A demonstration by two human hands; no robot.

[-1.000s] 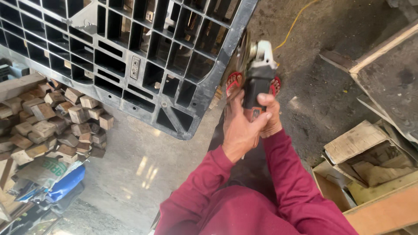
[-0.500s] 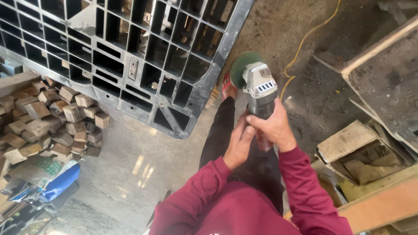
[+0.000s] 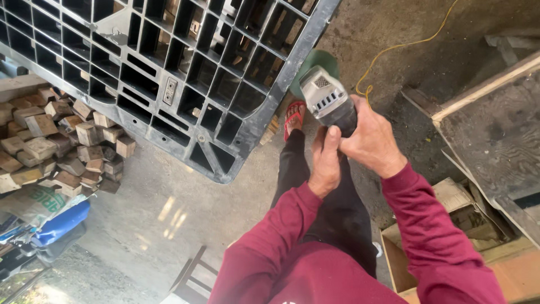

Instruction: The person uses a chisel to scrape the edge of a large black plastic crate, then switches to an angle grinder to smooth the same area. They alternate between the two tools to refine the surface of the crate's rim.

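Both my hands hold an angle grinder [image 3: 325,100] with a grey head, black body and a green disc [image 3: 315,63] at its far end. My left hand [image 3: 324,163] wraps the rear of the body from below. My right hand [image 3: 372,138] grips the body from the right. The disc sits just beside the right edge of a dark grey plastic pallet [image 3: 169,73] that stands tilted in front of me. A yellow cord [image 3: 394,50] trails away over the concrete floor. My red sleeves, dark trousers and a red sandal [image 3: 293,117] show below the tool.
A heap of small wooden blocks [image 3: 62,141] lies at the left, with a printed sack and a blue object [image 3: 59,222] beneath it. Wooden boards and a panel [image 3: 495,124] stand at the right, above an open cardboard box [image 3: 450,225]. A small stool [image 3: 191,276] is near my legs.
The grinder has swung up and to the right, from pointing down at my feet to beside the pallet edge. My right hand shifted forward along its body.
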